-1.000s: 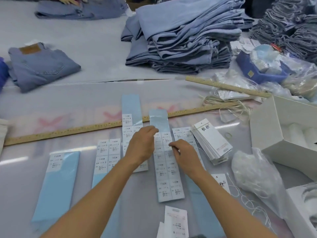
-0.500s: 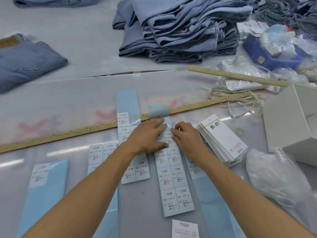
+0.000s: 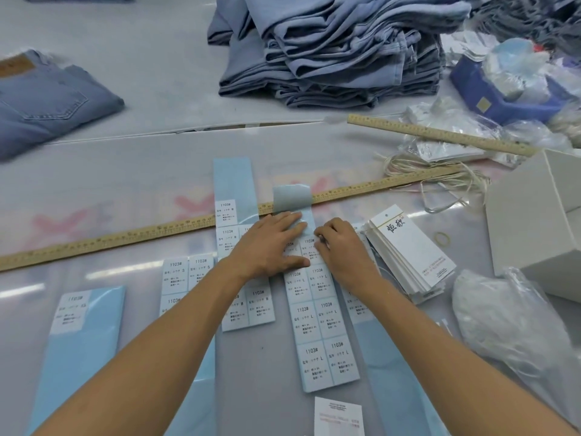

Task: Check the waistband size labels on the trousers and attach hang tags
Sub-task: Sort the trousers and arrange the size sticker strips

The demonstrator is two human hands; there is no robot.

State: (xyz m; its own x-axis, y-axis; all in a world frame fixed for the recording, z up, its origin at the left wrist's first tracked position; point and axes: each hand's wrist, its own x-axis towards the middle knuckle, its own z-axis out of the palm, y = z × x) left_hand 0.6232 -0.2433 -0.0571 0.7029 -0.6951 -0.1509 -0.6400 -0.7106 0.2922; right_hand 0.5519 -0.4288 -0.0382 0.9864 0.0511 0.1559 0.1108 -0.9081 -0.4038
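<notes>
Glossy worktable [image 3: 125,171] under me: the L sticker strip [image 3: 320,325] runs lengthwise away from me. My left hand [image 3: 267,247] presses flat on it, right hand [image 3: 342,247] curled, picking at a label. Hang tags [image 3: 412,250] just right, trousers [image 3: 333,48] stacked beyond.

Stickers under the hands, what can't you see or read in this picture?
- Head view: the top stickers on the L sticker strip are covered by the left hand and right hand.
- Small print under each size letter: too small to read.
- Right fingers: curled at a sticker edge; whether they pinch it is unclear.
- Hang tag stack: lower tags are hidden by the top one.
</notes>
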